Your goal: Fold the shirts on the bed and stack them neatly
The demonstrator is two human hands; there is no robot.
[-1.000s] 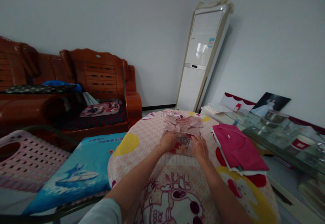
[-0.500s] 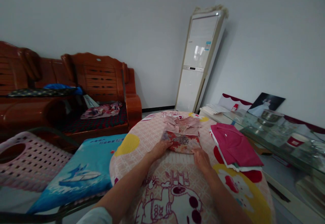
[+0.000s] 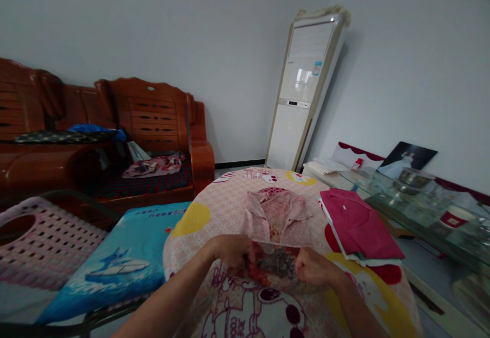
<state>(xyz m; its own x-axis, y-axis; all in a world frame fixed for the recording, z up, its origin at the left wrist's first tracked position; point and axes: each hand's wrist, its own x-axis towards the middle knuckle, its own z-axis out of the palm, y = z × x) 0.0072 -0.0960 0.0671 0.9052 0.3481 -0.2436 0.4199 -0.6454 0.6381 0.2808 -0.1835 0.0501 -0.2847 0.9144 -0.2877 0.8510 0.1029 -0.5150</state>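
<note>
A pink collared blouse with a red, grey and beige patterned lower part lies on a round table covered by a printed cloth. The collar points away from me, and the patterned part is nearest to me. My left hand is closed on the left side of the patterned fabric. On the opposite side, my right hand has its fingers curled around the fabric's edge. Some of the lower hem blurs into the tablecloth print.
Folded magenta and white clothes lie on the table's right side. Beyond stands a glass-topped cabinet holding cups and a bowl. To the left are a pink woven chair with a blue cushion and a wooden sofa.
Both hands have drawn towards me with the patterned part, and their fingers are now curled into it. More of the pink upper part shows, spread out on the table.
</note>
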